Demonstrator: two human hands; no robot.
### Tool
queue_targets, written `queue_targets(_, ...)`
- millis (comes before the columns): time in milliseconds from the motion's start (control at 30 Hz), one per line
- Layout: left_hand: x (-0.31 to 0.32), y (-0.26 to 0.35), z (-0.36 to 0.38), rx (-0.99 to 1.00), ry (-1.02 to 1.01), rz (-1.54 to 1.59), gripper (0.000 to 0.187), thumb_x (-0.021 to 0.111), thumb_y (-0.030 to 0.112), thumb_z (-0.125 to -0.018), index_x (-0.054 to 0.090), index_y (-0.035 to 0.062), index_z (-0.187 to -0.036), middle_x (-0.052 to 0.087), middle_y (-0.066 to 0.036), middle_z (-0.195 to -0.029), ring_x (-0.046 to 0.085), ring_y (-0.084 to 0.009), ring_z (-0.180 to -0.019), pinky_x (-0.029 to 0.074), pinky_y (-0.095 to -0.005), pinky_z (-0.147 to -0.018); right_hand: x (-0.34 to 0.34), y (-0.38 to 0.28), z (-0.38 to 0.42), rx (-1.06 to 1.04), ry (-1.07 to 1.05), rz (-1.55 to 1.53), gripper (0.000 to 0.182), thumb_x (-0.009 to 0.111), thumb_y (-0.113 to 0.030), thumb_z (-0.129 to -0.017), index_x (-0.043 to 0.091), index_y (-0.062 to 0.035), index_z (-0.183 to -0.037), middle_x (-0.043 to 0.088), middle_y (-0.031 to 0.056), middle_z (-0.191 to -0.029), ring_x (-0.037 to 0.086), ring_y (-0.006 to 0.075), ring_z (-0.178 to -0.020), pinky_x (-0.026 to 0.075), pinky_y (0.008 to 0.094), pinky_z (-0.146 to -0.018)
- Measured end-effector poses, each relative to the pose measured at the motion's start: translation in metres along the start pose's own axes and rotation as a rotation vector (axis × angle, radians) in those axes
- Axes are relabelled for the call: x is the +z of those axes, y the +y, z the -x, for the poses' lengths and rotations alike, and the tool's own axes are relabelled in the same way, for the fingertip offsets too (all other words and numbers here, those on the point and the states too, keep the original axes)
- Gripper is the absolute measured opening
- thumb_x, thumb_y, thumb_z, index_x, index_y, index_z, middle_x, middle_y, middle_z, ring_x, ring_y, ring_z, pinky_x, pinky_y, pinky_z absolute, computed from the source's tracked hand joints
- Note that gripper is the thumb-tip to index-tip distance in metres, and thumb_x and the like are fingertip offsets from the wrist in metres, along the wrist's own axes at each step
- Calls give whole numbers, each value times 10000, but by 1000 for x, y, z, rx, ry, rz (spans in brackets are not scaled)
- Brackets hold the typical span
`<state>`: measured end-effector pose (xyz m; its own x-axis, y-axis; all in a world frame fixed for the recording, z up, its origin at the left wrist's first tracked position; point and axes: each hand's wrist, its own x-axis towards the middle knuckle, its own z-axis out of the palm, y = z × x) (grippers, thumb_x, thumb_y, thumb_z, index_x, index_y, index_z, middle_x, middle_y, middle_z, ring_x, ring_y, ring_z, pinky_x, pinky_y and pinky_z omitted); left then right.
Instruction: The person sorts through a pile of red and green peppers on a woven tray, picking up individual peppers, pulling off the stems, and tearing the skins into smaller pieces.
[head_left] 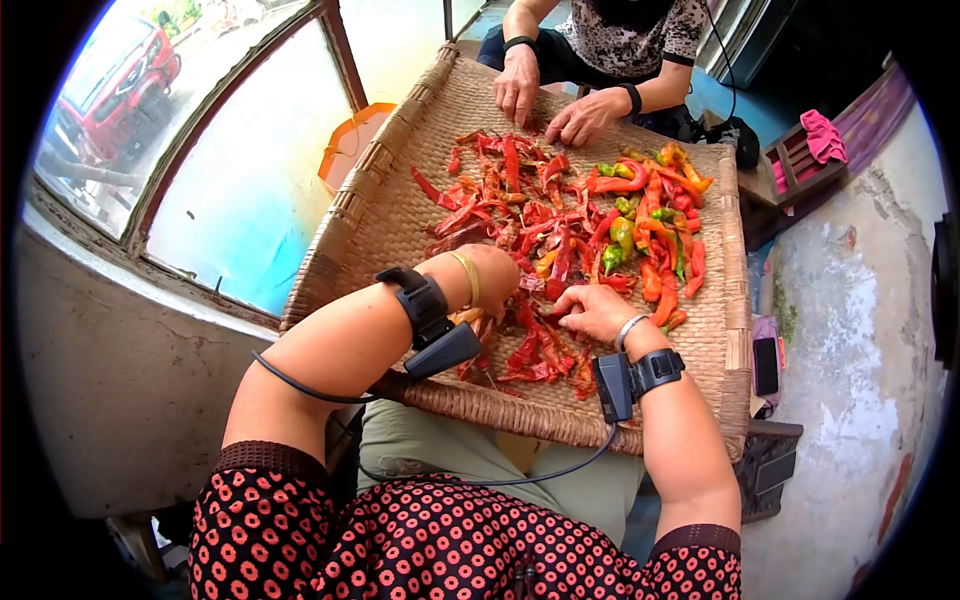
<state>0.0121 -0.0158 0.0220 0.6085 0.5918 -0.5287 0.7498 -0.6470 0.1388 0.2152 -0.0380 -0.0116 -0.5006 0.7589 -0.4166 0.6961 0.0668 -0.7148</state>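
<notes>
A woven tray (400, 150) lies across my lap, bearing a pile of wrinkled red chillies (540, 345). My left hand (492, 280) is over the near left part of the pile, turned so that its fingers are mostly hidden. My right hand (600, 314) is a little to its right, palm down among the chillies. Its fingers are bent and close together at the pile; what is between them, if anything, is too small to make out. Fresher-looking red, orange and green chillies (655, 235) are grouped on the right side of the tray.
Across the tray a co-worker's two hands (555, 105) touch the far edge of the pile. A window (230, 170) and an orange-rimmed container (350, 140) are on the left. A phone (766, 366) lies to the right, near a pink cloth (822, 137) on a wooden piece. Cables hang from my wrist devices.
</notes>
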Motion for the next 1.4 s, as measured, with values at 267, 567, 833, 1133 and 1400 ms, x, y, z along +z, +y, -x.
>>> queue_targets(267, -15, -6, 8, 216, 455, 484, 191, 606, 117, -685, 596, 53, -865, 598, -77, -650, 582, -202, -599, 452, -300, -568, -2, -7, -5, -83, 405, -298, 84, 608, -113, -723, 611, -47, -775, 568, 27, -704, 559, 131, -659, 449, 258, -613)
queue_targets(567, -35, -25, 26, 80, 1236, 646, 173, 626, 49, -745, 570, 25, -906, 539, -3, -641, 494, -34, -541, 420, -177, -489, -1, -3, -7, -123, 428, -102, 141, 621, -146, -703, 610, -32, -786, 572, 71, -795, 569, 166, -726, 455, 282, -673)
queue_targets(833, -70, -86, 76, -194, 1950, 235, 118, 605, 74, -752, 576, 60, -866, 605, -69, -776, 606, -159, -633, 488, -245, -561, -4, -2, -8, -60, 350, -165, 181, 591, -182, -688, 603, -13, -754, 598, 70, -715, 560, 145, -669, 448, 268, -634)
queue_targets(1133, -39, -38, 28, -98, 836, 373, 195, 582, 169, -735, 616, 96, -913, 603, -125, -789, 584, -262, -763, 467, -350, -710, -2, -8, -5, 62, 328, -380, 133, 544, -105, -736, 609, -39, -832, 574, 13, -694, 537, 93, -639, 456, 239, -575)
queue_targets(1400, 15, -1, -17, 258, 492, 346, 335, 604, 145, -699, 567, 63, -1021, 516, -147, -1077, 523, -297, -937, 421, -360, -822, -1, 4, -8, 36, 321, -503, 122, 511, -73, -784, 599, -39, -860, 573, 1, -781, 527, 74, -677, 470, 229, -579)
